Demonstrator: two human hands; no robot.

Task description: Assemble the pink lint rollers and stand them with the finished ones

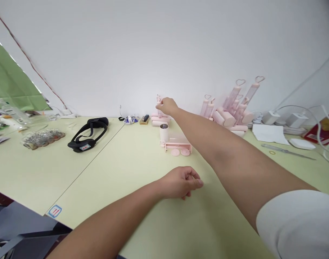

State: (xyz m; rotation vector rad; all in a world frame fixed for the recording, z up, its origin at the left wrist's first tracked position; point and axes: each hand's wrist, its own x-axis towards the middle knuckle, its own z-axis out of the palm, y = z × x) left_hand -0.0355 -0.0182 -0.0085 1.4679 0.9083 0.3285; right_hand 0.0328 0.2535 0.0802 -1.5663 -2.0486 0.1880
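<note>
My right hand (168,105) is stretched far out to the back of the pale green table (132,169), its fingers closed on a small pink piece (158,100) that stands on a low stack of pink parts (159,120). Just in front of that stack are a white cylinder (163,132) and a pink frame (177,145) with two round pink discs (180,152). My left hand (180,182) rests on the table nearer to me, loosely curled, with nothing visible in it.
A pile of pink rollers with heart-topped handles (234,108) leans on the wall at the right. A black head strap (89,133) and a bag of small parts (41,138) lie on the left. White paper (269,132), a long thin tool (287,151) and white adapters (284,118) sit at the far right.
</note>
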